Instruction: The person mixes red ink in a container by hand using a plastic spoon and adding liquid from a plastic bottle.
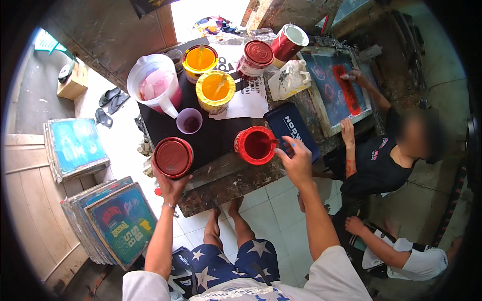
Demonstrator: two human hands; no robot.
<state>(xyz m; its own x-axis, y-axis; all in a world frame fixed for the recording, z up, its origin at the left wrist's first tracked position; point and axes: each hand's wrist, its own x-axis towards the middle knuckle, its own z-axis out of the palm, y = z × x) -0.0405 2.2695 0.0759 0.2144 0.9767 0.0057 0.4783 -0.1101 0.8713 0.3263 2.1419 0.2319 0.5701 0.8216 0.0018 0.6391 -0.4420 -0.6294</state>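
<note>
Right hand (pixel 296 159) pinches a stirring stick (pixel 275 142) whose tip is hidden in the open red paint can (pixel 255 145) near the bench (pixel 226 183) front edge. Left hand (pixel 169 183) cups a closed red-lidded can (pixel 172 157) from below at the bench's left corner; its fingers are partly hidden. A small purple cup (pixel 190 121) stands behind, apart from both cans.

A closed red paint can (pixel 173 157) with a round red lid stands upright at the table's near left edge; right of it, an open red can (pixel 255 145) shows dark red paint inside
</note>
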